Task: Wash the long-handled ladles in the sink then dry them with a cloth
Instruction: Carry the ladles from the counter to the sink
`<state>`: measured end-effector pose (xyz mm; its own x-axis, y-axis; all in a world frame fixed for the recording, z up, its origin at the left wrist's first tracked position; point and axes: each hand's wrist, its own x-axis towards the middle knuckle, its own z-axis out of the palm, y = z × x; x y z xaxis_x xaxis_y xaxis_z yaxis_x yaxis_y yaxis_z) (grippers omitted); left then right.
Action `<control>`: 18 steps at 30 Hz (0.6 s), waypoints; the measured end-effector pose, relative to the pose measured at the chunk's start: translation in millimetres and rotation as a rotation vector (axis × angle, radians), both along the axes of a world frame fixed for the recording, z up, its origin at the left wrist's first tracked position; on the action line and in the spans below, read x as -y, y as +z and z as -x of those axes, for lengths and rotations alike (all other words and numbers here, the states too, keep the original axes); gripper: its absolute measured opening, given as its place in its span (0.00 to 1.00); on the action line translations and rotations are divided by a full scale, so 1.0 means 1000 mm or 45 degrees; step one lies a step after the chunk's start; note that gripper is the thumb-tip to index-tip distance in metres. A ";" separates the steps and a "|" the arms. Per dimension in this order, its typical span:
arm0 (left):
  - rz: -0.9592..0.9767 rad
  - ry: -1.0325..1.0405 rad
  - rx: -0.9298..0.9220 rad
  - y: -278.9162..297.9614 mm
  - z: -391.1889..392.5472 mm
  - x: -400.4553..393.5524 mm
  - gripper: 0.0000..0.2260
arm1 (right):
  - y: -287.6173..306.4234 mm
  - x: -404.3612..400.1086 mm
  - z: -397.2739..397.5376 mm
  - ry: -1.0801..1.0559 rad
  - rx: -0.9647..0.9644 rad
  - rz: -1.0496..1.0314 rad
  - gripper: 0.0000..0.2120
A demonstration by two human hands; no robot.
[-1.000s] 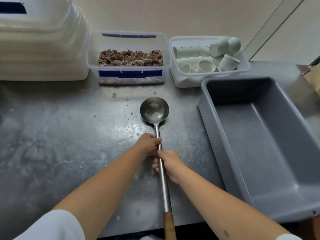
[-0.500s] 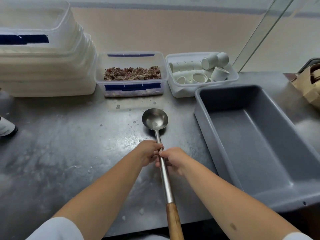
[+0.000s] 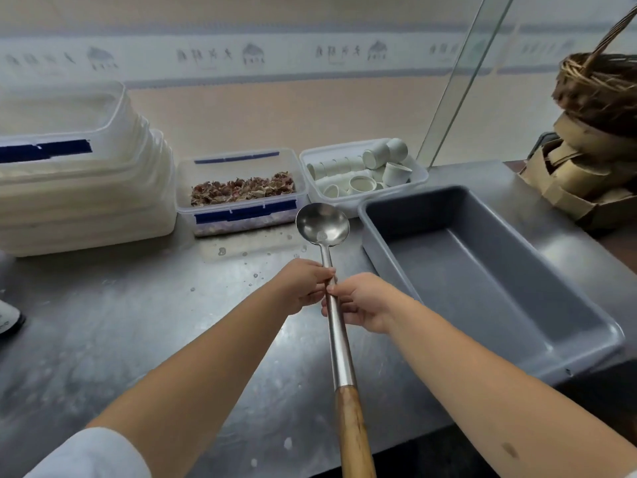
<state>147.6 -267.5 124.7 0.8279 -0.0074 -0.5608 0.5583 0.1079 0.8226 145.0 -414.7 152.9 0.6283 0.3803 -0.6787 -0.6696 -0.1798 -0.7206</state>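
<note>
A long steel ladle (image 3: pixel 323 225) with a wooden handle end points away from me, its bowl raised near the grey tub's near-left corner. My left hand (image 3: pixel 303 284) grips the steel shaft from the left, just below the bowl's neck. My right hand (image 3: pixel 362 301) holds the shaft from the right, directly beneath the left hand. The wooden end runs down to the frame's bottom edge. No cloth or sink is in view.
A wet steel counter (image 3: pixel 103 322) carries a grey plastic tub (image 3: pixel 586 326) at right, a clear box of dried petals (image 3: pixel 241 188), a white tray of small cups (image 3: pixel 417 174), stacked white containers (image 3: pixel 79 188) at left, and a wicker basket (image 3: pixel 599 84) on bamboo steamers at far right.
Both hands have lifted the ladle off the counter and carried its bowl forward and right, toward the tub. My right hand slid up the shaft next to the left. The view tilted upward.
</note>
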 end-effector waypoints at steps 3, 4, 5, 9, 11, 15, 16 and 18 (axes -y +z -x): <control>-0.046 -0.117 0.054 0.011 -0.004 0.011 0.07 | 0.011 0.012 0.004 -0.074 0.018 -0.043 0.09; -0.056 -0.160 0.066 0.017 -0.005 0.018 0.08 | 0.014 0.019 0.006 -0.122 0.030 -0.051 0.09; -0.062 -0.172 0.070 0.019 -0.006 0.021 0.07 | 0.016 0.022 0.007 -0.143 0.031 -0.053 0.09; -0.048 -0.268 0.086 0.034 -0.011 0.047 0.06 | 0.030 0.047 0.014 -0.233 0.062 -0.041 0.08; -0.051 -0.325 0.106 0.042 -0.012 0.065 0.06 | 0.037 0.063 0.020 -0.297 0.078 -0.047 0.07; -0.090 -0.445 0.139 0.056 -0.012 0.107 0.06 | 0.050 0.100 0.036 -0.420 0.111 -0.057 0.07; -0.086 -0.476 0.147 0.059 -0.011 0.119 0.06 | 0.052 0.110 0.042 -0.455 0.118 -0.057 0.07; -0.083 -0.545 0.164 0.064 -0.005 0.146 0.08 | 0.055 0.133 0.055 -0.541 0.132 -0.061 0.06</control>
